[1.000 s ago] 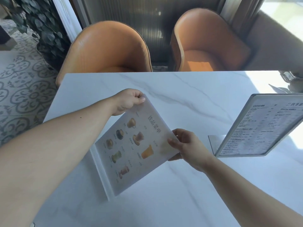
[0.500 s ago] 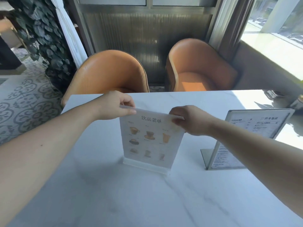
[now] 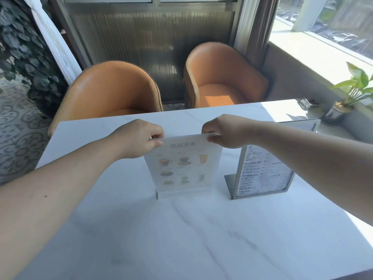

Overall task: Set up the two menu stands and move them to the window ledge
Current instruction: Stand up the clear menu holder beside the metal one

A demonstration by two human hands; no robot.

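Observation:
A clear acrylic menu stand (image 3: pixel 182 168) with drink pictures stands upright on the white marble table (image 3: pixel 181 239), its base resting on the top. My left hand (image 3: pixel 139 138) pinches its upper left corner and my right hand (image 3: pixel 224 131) pinches its upper right corner. Just to the right stands a metal-framed menu stand (image 3: pixel 264 170) with text columns, upright on its flat base; my right forearm crosses in front of its top. The window ledge (image 3: pixel 323 57) runs along the right, bright with sun.
Two orange chairs, a near one (image 3: pixel 109 91) and a far one (image 3: pixel 224 77), stand beyond the table's far edge. A potted plant (image 3: pixel 347 96) sits at the table's far right by the ledge. A leafy wall (image 3: pixel 22 47) and patterned floor lie to the left.
The acrylic stand went from lying tilted in my hands to standing upright on the table. My hands moved to its top corners. The view lifted, and the metal-framed stand now shows upright beside it.

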